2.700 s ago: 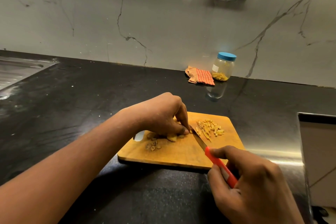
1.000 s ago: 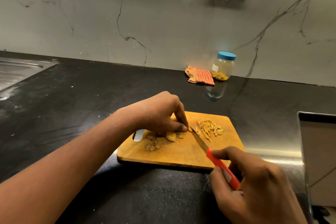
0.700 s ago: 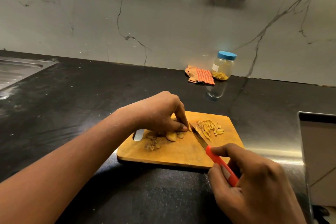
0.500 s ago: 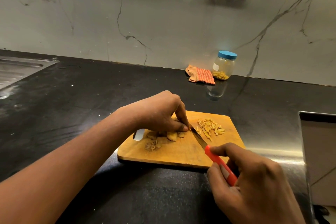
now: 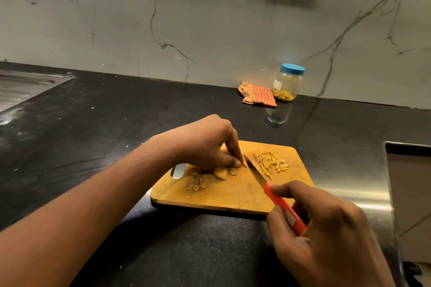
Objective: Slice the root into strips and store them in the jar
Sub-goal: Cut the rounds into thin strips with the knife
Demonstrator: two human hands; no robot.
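Midway through slicing: root pinned, blade set beside the fingertips.
From the head view, the left hand (image 5: 205,144) curled over the root pieces (image 5: 220,173) at ten o'clock on the board (image 5: 233,196), fingertips pinching one down. The right hand (image 5: 326,228) wrapped the knife (image 5: 256,172) by its red handle, blade just beside them. Cut strips (image 5: 270,162) lay at two o'clock. The lidded jar (image 5: 288,82) stood well apart at one o'clock, beside a cloth (image 5: 257,94). The next move was probably another thin cut, with the fingers kept back from the edge.
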